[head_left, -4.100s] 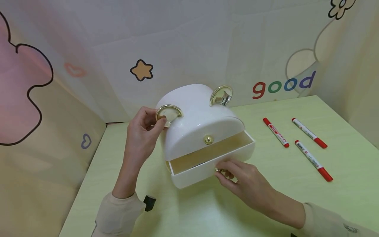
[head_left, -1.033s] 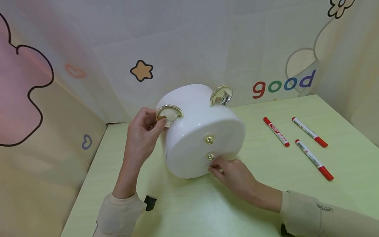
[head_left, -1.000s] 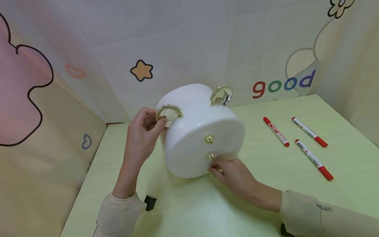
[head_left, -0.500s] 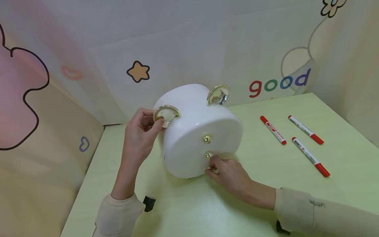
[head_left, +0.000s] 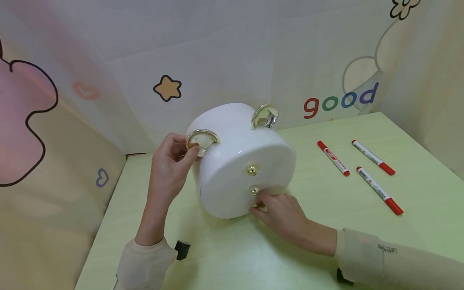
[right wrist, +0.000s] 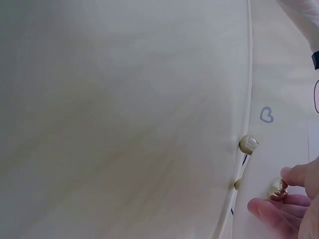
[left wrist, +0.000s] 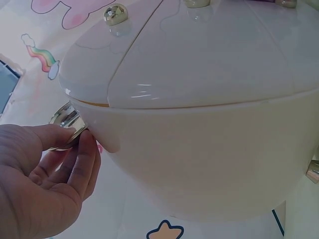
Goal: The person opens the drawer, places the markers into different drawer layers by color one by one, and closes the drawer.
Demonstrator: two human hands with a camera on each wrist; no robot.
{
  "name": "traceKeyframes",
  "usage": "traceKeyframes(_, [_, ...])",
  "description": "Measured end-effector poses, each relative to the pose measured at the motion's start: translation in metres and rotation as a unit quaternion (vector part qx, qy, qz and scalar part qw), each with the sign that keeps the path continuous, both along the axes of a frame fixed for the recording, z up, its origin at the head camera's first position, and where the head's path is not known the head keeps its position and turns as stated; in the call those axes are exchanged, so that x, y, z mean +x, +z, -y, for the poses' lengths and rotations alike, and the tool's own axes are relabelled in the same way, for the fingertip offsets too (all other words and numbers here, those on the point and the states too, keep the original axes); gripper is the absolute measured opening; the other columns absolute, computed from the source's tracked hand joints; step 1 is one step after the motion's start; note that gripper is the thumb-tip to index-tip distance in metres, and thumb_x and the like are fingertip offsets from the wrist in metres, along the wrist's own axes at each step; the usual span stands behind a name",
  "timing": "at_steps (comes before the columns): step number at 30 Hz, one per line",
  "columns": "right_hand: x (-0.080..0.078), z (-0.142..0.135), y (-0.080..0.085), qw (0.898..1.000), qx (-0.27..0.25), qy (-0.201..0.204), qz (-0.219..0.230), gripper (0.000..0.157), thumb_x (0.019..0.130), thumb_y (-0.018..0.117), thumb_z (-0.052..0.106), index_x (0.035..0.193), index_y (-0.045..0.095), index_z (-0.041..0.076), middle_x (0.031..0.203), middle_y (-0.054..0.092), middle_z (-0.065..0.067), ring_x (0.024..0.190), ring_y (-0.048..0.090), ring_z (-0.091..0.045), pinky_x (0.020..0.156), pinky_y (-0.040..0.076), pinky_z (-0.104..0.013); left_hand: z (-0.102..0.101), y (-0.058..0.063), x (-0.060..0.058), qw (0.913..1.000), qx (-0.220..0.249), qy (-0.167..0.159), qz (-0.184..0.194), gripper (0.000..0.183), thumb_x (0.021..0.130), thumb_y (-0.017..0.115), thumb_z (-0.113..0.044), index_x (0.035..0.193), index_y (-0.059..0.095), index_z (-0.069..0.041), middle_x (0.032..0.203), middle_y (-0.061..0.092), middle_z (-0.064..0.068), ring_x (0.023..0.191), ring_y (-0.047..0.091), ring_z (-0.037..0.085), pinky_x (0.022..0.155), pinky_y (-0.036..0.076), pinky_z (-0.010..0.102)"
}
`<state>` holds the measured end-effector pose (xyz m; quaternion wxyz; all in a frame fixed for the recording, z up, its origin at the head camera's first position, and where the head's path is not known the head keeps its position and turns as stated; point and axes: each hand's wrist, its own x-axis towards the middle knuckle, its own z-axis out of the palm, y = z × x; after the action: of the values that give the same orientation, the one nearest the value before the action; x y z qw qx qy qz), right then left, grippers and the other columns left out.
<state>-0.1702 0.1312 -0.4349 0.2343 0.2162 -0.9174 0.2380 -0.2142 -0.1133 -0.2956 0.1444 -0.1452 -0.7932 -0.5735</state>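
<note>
In the head view a rounded white drawer box (head_left: 239, 149) stands on the table, with two gold ears and gold knobs down its front. My left hand (head_left: 168, 165) pinches the left gold ear (head_left: 201, 140) between thumb and fingers; the left wrist view shows that ear (left wrist: 69, 119) too. My right hand (head_left: 282, 215) holds the lowest gold knob (head_left: 258, 206) in its fingertips, partly covering it. The right wrist view shows this knob (right wrist: 277, 189) between thumb and fingers. Above it, the middle knob (head_left: 254, 190) and top knob (head_left: 251, 170) are untouched. In the head view, the drawer fronts look closed.
Several things lie about the box: a red-capped marker (head_left: 333, 158), another marker (head_left: 373, 157) and a third (head_left: 379, 190) are to its right on the pale green table (head_left: 224, 257). A printed cloth backdrop (head_left: 224, 52) rises close behind the box.
The middle drawer, pulled out about four seconds ago, is now in. My right hand has moved from its knob to the lowest one and grips it. My left hand stays on the ear.
</note>
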Motion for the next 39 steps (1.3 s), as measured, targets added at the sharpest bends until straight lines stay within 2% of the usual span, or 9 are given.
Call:
traceKeyframes(3, [-0.002, 0.002, 0.001, 1.000, -0.004, 0.004, 0.006, 0.023, 0.079, 0.090, 0.015, 0.076, 0.068, 0.013, 0.081, 0.076, 0.002, 0.076, 0.073, -0.016, 0.056, 0.058, -0.036, 0.000, 0.000, 0.000, 1.0000, 0.001, 0.000, 0.001, 0.018, 0.097, 0.068, 0.000, 0.114, 0.061, 0.002, 0.106, 0.073, 0.018, 0.082, 0.071, 0.012, 0.080, 0.062, 0.024])
traceKeyframes(6, [-0.003, 0.003, -0.001, 1.000, -0.010, 0.010, -0.003, 0.024, 0.078, 0.090, 0.012, 0.074, 0.067, 0.012, 0.078, 0.075, 0.000, 0.073, 0.073, -0.015, 0.058, 0.059, -0.036, 0.000, 0.000, 0.000, 1.0000, 0.004, 0.001, 0.000, 0.018, 0.097, 0.068, 0.000, 0.113, 0.061, 0.002, 0.105, 0.073, 0.018, 0.083, 0.070, 0.012, 0.080, 0.062, 0.024])
traceKeyframes(12, [-0.004, 0.002, -0.004, 0.999, -0.028, 0.028, -0.017, 0.028, 0.078, 0.088, 0.006, 0.072, 0.062, 0.012, 0.073, 0.071, 0.001, 0.066, 0.069, -0.011, 0.055, 0.057, -0.029, -0.004, -0.002, 0.002, 0.9997, 0.020, 0.011, -0.007, 0.017, 0.096, 0.069, 0.001, 0.111, 0.061, 0.002, 0.101, 0.072, 0.018, 0.082, 0.069, 0.014, 0.078, 0.063, 0.026])
traceKeyframes(19, [-0.001, -0.002, -0.005, 0.999, -0.028, 0.026, -0.023, 0.029, 0.077, 0.086, 0.004, 0.073, 0.059, 0.013, 0.069, 0.067, 0.005, 0.059, 0.059, -0.006, 0.048, 0.049, -0.024, -0.009, -0.001, 0.003, 0.9995, 0.023, 0.017, -0.010, 0.016, 0.095, 0.069, 0.001, 0.109, 0.062, 0.002, 0.100, 0.072, 0.018, 0.082, 0.069, 0.015, 0.077, 0.063, 0.026])
traceKeyframes(28, [0.004, -0.002, -0.006, 0.999, -0.014, 0.015, -0.036, 0.029, 0.075, 0.087, 0.006, 0.075, 0.060, 0.013, 0.070, 0.071, 0.003, 0.060, 0.063, -0.009, 0.047, 0.049, -0.026, -0.015, -0.001, 0.004, 0.9987, 0.019, 0.044, -0.016, 0.011, 0.093, 0.070, -0.002, 0.102, 0.064, -0.002, 0.089, 0.072, 0.014, 0.076, 0.069, 0.015, 0.073, 0.062, 0.023])
traceKeyframes(39, [0.002, -0.001, -0.003, 0.999, -0.023, 0.019, -0.026, 0.026, 0.076, 0.085, 0.004, 0.074, 0.061, 0.014, 0.070, 0.070, 0.005, 0.059, 0.061, -0.007, 0.048, 0.050, -0.026, -0.014, 0.000, 0.001, 0.9985, 0.026, 0.048, -0.007, 0.014, 0.093, 0.072, -0.004, 0.106, 0.069, -0.001, 0.092, 0.072, 0.013, 0.078, 0.069, 0.016, 0.071, 0.062, 0.024])
